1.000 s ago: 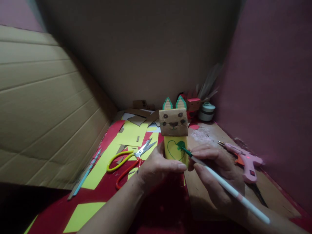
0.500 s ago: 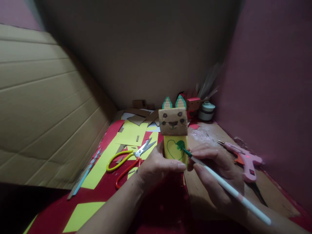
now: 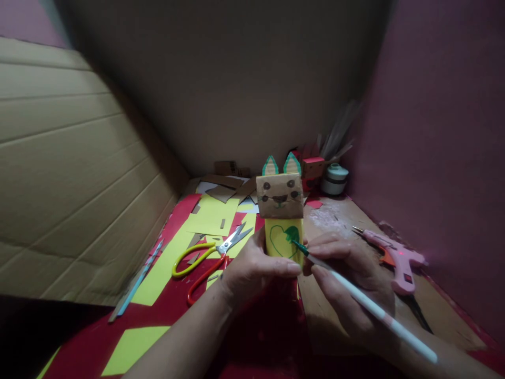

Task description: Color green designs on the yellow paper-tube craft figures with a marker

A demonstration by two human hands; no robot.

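Observation:
A cardboard cat figure [image 3: 279, 202] stands upright in front of me, with green-edged ears, a drawn face and a yellow body. My left hand [image 3: 260, 266] is closed round the lower body, thumb across its front. On the yellow body is a green heart outline, its upper right part filled with green. A white-handled paintbrush [image 3: 366, 302] is pinched in the fingers of my right hand [image 3: 351, 284]. Its dark green tip touches the filled part of the heart. Just left of my left hand lie open scissors [image 3: 221, 250] with one yellow and one red handle.
A pink glue gun [image 3: 396, 258] with its light on lies at the right. Yellow paper [image 3: 211, 213] and cardboard scraps [image 3: 223, 193] cover the left. Behind stand a red figure [image 3: 313, 169] and a pale pot [image 3: 335, 179]. A cardboard panel [image 3: 79, 173] rises at the left.
The green fill in the heart has spread slightly downward. The brush tip has shifted a little lower; the left hand still holds the figure.

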